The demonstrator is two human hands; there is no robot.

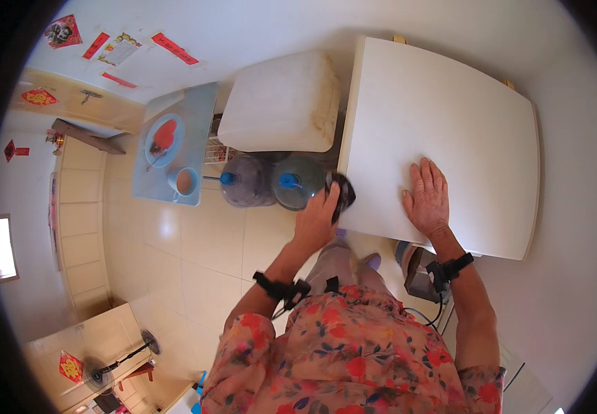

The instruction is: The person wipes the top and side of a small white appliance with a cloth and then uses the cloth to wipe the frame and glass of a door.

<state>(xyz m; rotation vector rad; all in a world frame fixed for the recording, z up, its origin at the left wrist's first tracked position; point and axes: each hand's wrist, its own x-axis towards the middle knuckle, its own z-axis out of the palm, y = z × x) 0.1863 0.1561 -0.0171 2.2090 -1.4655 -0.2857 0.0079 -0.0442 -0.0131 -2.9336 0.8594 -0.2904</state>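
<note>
My left hand (318, 220) grips a dark, blurred object (344, 194), too unclear to name closely. It is at the left edge of a white tabletop (464, 119), near its front corner. Flat on that top, palm down, lies my right hand (427, 194), with the thumb out to the side and nothing held. Just left of the dark object stands a large clear water bottle (298, 194) with a blue cap. A second bottle (246, 189) is beside it.
Behind the bottles sits a white plastic container (280, 103) with brown stains. Farther left, a pale blue stand top (205, 119) bears a bowl (153, 155) with a red item and a mug (187, 181). Below the table's front edge are shoes (407, 264). A fan (99, 372) stands lower left.
</note>
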